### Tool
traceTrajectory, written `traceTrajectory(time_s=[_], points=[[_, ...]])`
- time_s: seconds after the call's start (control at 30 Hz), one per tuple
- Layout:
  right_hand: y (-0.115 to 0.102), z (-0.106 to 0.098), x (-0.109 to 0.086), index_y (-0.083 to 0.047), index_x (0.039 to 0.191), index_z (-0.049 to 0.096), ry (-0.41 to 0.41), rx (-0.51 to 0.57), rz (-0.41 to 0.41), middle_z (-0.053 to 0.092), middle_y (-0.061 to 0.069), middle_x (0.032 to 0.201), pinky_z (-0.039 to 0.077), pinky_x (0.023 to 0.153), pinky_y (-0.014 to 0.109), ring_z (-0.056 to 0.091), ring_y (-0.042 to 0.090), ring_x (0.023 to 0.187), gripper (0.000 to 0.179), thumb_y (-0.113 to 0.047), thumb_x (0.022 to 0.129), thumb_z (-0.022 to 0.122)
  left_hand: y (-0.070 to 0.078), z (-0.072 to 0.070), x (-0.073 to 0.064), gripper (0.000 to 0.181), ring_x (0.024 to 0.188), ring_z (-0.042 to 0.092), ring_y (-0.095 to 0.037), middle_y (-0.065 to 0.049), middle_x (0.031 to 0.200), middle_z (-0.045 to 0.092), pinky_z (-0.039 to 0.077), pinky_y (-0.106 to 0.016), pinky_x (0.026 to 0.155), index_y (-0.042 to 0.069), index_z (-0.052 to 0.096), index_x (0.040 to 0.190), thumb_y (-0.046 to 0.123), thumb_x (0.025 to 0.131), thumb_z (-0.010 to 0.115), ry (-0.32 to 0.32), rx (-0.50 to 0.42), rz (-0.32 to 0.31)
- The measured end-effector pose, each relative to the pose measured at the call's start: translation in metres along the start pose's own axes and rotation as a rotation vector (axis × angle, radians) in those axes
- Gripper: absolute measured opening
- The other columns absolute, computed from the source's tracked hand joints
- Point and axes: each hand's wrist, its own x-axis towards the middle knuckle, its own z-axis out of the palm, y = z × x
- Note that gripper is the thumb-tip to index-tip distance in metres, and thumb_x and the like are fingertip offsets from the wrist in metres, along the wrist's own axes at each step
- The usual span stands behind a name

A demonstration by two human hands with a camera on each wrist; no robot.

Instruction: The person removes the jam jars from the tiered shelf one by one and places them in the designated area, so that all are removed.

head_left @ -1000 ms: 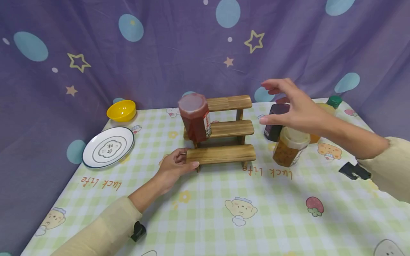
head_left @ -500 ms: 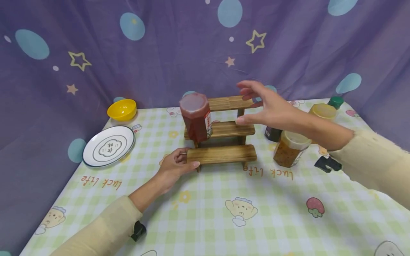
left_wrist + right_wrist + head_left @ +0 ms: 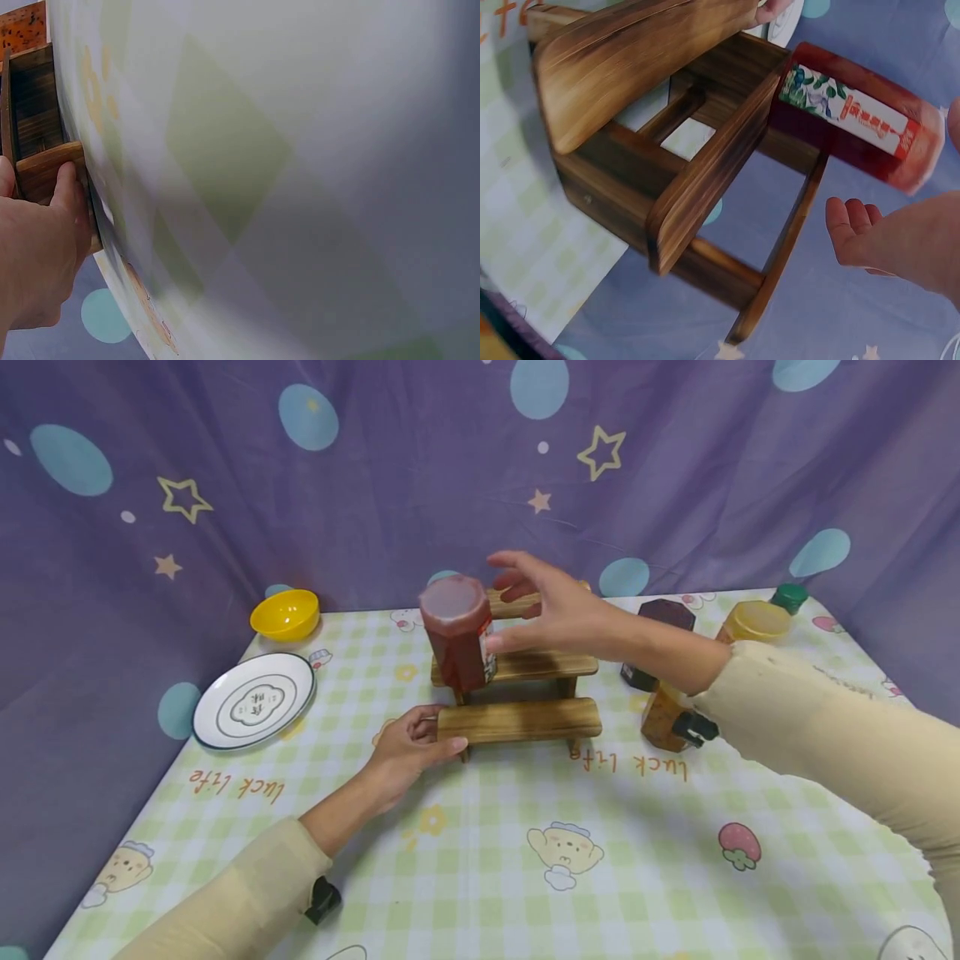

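A three-step wooden display shelf stands mid-table. My left hand grips the left end of its lowest step; the left wrist view shows that hand with fingers against the wood. On the left end of the middle step stands a dark red jar with a pale lid. Just right of this jar, my right hand hovers over the shelf with fingers and thumb loosely curved apart. Seen from the right wrist, a gap separates the right hand from the jar, whose label is white and red.
Right of the shelf stand an amber-brown jar, partly behind my sleeve, a dark jar, a yellow-lidded jar and a green-capped container. At left are a white plate and a yellow bowl. A purple curtain hangs behind.
My right hand has swept left from above the jars on the right to beside the red jar. My left hand has kept its grip on the shelf.
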Motion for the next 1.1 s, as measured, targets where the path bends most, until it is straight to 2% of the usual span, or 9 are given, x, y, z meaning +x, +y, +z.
traceTrajectory(time_s=[0.33, 0.6, 1.1], points=[[0.001, 0.023, 0.022, -0.009, 0.149, 0.027, -0.096, 0.109, -0.082, 0.048, 0.009, 0.134, 0.048, 0.095, 0.036, 0.051, 0.021, 0.119, 0.087, -0.014, 0.080, 0.079, -0.001, -0.001, 0.000, 0.074, 0.136, 0.036, -0.032, -0.015, 0.144, 0.039, 0.047, -0.039, 0.098, 0.007, 0.036, 0.145, 0.016, 0.084, 0.077, 0.014, 0.049, 0.002], [0.003, 0.025, 0.028, -0.011, 0.144, 0.038, -0.082, 0.080, -0.106, 0.051, 0.005, 0.129, 0.050, 0.088, 0.034, 0.050, 0.017, 0.114, 0.072, -0.019, 0.084, 0.076, 0.000, -0.001, 0.001, 0.074, 0.135, 0.037, -0.029, -0.011, 0.142, 0.043, 0.044, -0.043, 0.102, 0.012, 0.040, 0.143, 0.019, 0.081, 0.079, 0.039, 0.070, -0.012], [0.005, 0.023, 0.032, -0.005, 0.141, 0.044, -0.053, 0.064, -0.122, 0.058, 0.007, 0.124, 0.052, 0.086, 0.032, 0.054, 0.018, 0.110, 0.074, -0.015, 0.078, 0.081, 0.000, 0.000, 0.001, 0.074, 0.137, 0.035, -0.031, -0.014, 0.145, 0.040, 0.049, -0.037, 0.097, 0.009, 0.037, 0.145, 0.015, 0.083, 0.077, 0.014, 0.044, 0.005]])
